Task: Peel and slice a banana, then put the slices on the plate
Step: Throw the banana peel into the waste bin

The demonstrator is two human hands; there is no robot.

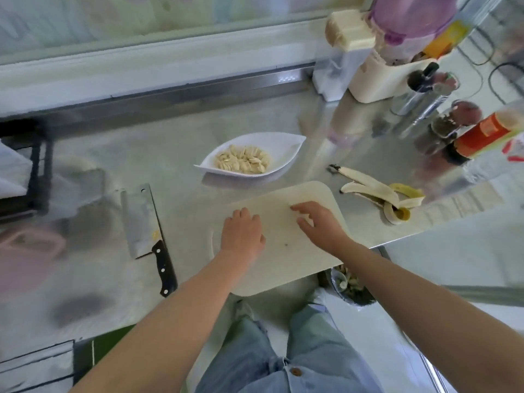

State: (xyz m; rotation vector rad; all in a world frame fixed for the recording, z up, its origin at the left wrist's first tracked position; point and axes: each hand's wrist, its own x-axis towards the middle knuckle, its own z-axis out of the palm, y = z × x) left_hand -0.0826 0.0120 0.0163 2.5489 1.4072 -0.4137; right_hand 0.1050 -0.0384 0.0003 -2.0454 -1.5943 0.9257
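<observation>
White plate (286,143), just far of the cutting board (283,265), is holding the banana slices (243,163). Both grips are lying empty on the board: left hand (242,234) flat, right hand (320,225) spread. Leftover bits are probably needing one gentle sweep.

Glossy, reflective steel bench (113,279); matt cream plastic cutting board (286,268); smooth white leaf-shaped plate (283,143); steel cleaver (141,219).
</observation>
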